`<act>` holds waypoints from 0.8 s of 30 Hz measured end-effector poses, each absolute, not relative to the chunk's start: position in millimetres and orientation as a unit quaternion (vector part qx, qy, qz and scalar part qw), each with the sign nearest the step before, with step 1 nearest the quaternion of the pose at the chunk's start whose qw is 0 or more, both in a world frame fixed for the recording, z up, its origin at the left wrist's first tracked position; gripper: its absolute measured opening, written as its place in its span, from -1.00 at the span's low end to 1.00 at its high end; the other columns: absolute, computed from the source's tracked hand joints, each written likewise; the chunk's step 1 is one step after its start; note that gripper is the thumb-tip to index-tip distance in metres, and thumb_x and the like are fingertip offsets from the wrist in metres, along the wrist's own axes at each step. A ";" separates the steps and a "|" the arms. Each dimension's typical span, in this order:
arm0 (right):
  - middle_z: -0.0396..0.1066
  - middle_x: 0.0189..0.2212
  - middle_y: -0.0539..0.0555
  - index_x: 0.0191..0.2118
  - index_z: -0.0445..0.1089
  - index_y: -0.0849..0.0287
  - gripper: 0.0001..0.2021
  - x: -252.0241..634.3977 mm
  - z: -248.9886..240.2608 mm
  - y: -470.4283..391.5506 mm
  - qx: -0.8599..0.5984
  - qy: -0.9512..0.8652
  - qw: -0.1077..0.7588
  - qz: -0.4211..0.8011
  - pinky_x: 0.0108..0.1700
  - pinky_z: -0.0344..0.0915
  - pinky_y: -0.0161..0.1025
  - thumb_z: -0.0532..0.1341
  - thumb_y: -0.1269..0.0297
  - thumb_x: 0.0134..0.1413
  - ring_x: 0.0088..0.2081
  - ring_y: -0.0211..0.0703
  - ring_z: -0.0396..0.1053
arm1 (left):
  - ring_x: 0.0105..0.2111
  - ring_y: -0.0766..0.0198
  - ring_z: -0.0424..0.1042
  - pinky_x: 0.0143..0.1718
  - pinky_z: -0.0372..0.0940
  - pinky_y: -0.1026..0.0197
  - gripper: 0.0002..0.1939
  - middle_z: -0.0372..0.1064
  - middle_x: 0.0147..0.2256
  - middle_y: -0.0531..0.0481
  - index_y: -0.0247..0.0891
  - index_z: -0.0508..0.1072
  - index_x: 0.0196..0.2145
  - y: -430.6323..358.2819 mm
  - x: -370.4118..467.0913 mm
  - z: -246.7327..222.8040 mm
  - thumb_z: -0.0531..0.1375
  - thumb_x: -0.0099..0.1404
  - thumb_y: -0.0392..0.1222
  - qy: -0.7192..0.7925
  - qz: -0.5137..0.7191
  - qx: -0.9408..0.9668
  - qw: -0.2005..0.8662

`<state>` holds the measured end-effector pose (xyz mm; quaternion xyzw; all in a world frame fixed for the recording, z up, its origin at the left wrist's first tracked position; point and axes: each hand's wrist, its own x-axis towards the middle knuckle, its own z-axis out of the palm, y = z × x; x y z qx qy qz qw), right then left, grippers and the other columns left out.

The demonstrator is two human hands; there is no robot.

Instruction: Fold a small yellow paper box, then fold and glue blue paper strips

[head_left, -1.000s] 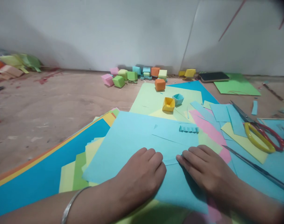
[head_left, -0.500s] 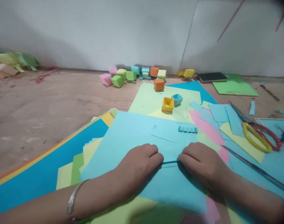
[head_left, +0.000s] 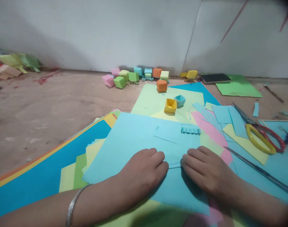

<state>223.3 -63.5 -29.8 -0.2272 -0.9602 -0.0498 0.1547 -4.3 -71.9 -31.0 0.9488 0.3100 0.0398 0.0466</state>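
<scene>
A light blue sheet of paper [head_left: 125,142] lies in front of me. On it, my left hand [head_left: 147,168] and my right hand [head_left: 205,168] are closed at either end of a light blue paper strip [head_left: 175,163]. Only the strip's middle shows between them, its near edge a thin dark line; the fingertips are hidden beneath the hands. Just beyond my right hand rests a small pleated blue paper strip [head_left: 190,130]. Farther back stand an open yellow paper box [head_left: 170,106] and a light blue paper box [head_left: 180,100].
Scissors with yellow and red handles [head_left: 261,138] and a long metal blade [head_left: 257,168] lie at the right among paper pieces. Coloured sheets [head_left: 47,176] are stacked at the left. Several small paper boxes [head_left: 134,77] and a phone [head_left: 215,78] sit by the wall.
Both hands have come slightly nearer to me on the sheet. The strip between them now looks flatter, its dark edge thinner, with its near edge close against the sheet.
</scene>
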 end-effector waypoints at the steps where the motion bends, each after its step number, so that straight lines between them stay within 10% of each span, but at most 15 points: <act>1: 0.35 -0.50 0.12 -0.54 0.36 0.21 -0.62 223.5 -29.5 -64.1 -0.229 -0.960 0.154 -0.049 -0.42 -0.06 -0.14 -0.01 0.57 0.25 -0.42 -0.13 0.13 | -0.48 0.20 0.21 -0.50 0.08 0.15 -0.85 0.33 -0.43 0.00 -0.25 0.34 -0.42 -72.3 -3.7 -31.5 0.15 0.28 -0.41 0.308 0.045 0.950 0.038; 15: 0.42 -0.32 0.23 0.11 0.32 0.45 -0.55 209.3 -40.2 -102.0 -0.308 -0.936 0.059 -0.161 -0.29 0.10 -0.01 0.05 0.54 0.08 -0.30 0.08 0.23 | -0.51 0.20 0.13 -0.51 -0.02 0.10 -0.79 0.26 -0.51 0.04 -0.24 0.31 -0.49 -76.0 -0.8 -32.1 0.15 0.27 -0.42 0.293 0.120 0.948 -0.023; 24: 0.48 -0.24 0.41 -0.09 0.49 0.54 -0.62 218.6 -43.7 -111.9 -0.343 -0.905 0.016 -0.250 -0.27 0.18 0.05 0.05 0.61 0.00 -0.32 0.11 0.27 | -0.52 0.20 0.13 -0.52 -0.06 0.12 -0.78 0.26 -0.51 0.04 -0.23 0.30 -0.50 -76.1 -3.3 -33.8 0.18 0.27 -0.40 0.291 0.101 0.951 -0.007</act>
